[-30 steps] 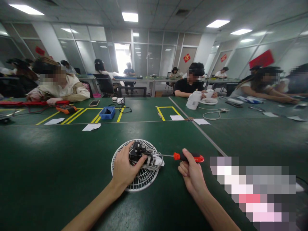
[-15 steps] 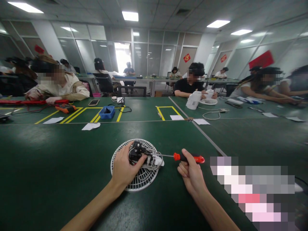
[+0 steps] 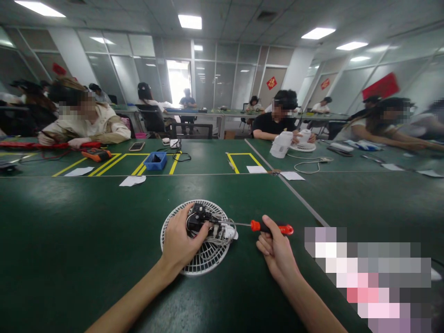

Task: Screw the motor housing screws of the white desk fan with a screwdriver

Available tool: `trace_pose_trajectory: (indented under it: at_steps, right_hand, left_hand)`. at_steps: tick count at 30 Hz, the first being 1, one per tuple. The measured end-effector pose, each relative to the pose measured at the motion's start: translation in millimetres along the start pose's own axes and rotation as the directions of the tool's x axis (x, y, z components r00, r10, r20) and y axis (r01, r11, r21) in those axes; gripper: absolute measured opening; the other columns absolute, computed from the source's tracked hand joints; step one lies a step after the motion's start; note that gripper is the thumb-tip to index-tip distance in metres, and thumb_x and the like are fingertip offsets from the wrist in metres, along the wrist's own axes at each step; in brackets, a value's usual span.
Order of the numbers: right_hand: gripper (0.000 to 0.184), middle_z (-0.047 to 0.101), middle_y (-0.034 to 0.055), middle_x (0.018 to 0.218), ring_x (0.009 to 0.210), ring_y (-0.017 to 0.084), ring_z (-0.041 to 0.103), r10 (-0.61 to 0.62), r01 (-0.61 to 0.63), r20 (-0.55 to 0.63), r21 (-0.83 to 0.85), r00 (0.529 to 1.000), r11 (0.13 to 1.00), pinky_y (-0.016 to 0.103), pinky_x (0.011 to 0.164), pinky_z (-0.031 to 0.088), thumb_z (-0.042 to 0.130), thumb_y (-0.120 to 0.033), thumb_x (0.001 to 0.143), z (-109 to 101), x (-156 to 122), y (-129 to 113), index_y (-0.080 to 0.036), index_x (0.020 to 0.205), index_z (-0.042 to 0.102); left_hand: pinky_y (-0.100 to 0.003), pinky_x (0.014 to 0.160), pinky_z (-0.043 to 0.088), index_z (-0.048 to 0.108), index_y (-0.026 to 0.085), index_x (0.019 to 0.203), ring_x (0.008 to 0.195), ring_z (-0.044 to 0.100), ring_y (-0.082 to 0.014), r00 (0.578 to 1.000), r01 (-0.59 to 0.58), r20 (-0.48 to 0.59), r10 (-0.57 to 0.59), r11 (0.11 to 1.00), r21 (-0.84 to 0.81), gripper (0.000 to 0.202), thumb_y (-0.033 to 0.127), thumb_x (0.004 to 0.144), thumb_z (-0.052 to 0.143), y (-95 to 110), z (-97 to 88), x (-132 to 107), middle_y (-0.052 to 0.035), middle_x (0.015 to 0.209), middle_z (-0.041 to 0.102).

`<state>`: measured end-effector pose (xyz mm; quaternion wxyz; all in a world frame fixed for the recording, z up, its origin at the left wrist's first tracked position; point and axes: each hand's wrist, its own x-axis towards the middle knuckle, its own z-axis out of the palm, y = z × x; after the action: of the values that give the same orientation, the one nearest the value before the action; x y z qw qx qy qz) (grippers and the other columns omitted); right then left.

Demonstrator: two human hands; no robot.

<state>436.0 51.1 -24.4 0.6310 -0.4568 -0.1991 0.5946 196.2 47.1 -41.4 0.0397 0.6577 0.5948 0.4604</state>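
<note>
A round white fan grille (image 3: pixel 204 263) lies on the green table, with a black fan motor (image 3: pixel 198 217) and a bundle of pale wires (image 3: pixel 218 238) on top of it. My left hand (image 3: pixel 180 236) is wrapped around the motor, thumb on its near side, and holds it against the grille. My right hand (image 3: pixel 277 247) grips the red and black handle of a screwdriver (image 3: pixel 263 226). Its thin shaft points left, level, into the motor assembly. The tip is hidden among the parts, so I cannot tell what it touches.
Farther back stand a blue bin (image 3: pixel 155 161), a phone (image 3: pixel 137 146) and an orange multimeter (image 3: pixel 96 155). Paper slips (image 3: pixel 132 181) lie along the table seam. Across the table, a person in black (image 3: pixel 265 125) handles white fan parts (image 3: pixel 280 144). Others sit at both sides.
The view has shifted very slightly. Both hands, the motor and the screwdriver keep nearly the same places; the screwdriver handle looks slightly turned.
</note>
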Motion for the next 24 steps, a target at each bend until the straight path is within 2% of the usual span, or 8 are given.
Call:
trace_pose_trajectory:
  at_steps: [7, 12, 18, 24]
  right_hand:
    - [0.062, 0.031, -0.0144, 0.043, 0.039, 0.002, 0.020, -0.047, 0.047, 0.042, 0.012, 0.998, 0.999, 0.016, 0.034, 0.026, 0.099, -0.044, 0.055, 3.2, -4.1, -1.9, -0.022, 0.057, 0.041]
    - [0.060, 0.035, -0.0131, 0.044, 0.041, 0.003, 0.024, -0.086, 0.086, 0.032, -0.006, 0.996, 0.996, 0.017, 0.037, 0.029, 0.099, -0.045, 0.055, 5.9, -6.8, -4.0, -0.022, 0.058, 0.043]
    - [0.058, 0.041, -0.0099, 0.044, 0.041, 0.006, 0.036, -0.137, 0.136, 0.000, -0.074, 0.991, 0.988, 0.020, 0.041, 0.039, 0.098, -0.050, 0.055, 4.1, -6.1, -6.0, -0.021, 0.054, 0.047]
    - [0.052, 0.053, -0.0066, 0.046, 0.044, 0.009, 0.050, -0.152, 0.151, -0.011, -0.073, 0.988, 0.986, 0.021, 0.045, 0.049, 0.100, -0.049, 0.049, 3.1, -5.1, -9.0, -0.018, 0.057, 0.059]
  left_hand:
    - [-0.050, 0.105, 0.050, 0.058, 0.019, 0.131, 0.117, 0.065, -0.0305, 0.999, 0.055, 0.004, -0.054, 0.998, -0.023, 0.056, 0.054, 0.088, 0.062, 0.2, -1.0, -0.4, -0.0114, 0.127, 0.069]
    - [-0.050, 0.101, 0.052, 0.061, 0.021, 0.127, 0.109, 0.067, -0.0300, 0.989, 0.145, 0.019, -0.144, 0.988, -0.056, 0.056, 0.058, 0.085, 0.065, 2.7, -2.9, 1.7, -0.0089, 0.119, 0.072]
    - [-0.049, 0.096, 0.052, 0.063, 0.023, 0.124, 0.102, 0.068, -0.0291, 0.980, 0.197, 0.033, -0.195, 0.977, -0.086, 0.056, 0.060, 0.082, 0.068, 4.8, -3.7, 3.3, -0.0074, 0.112, 0.072]
    - [-0.048, 0.093, 0.052, 0.063, 0.024, 0.123, 0.099, 0.067, -0.0291, 0.976, 0.219, 0.025, -0.217, 0.972, -0.085, 0.056, 0.059, 0.080, 0.069, 5.8, -3.2, 2.1, -0.0072, 0.107, 0.073]
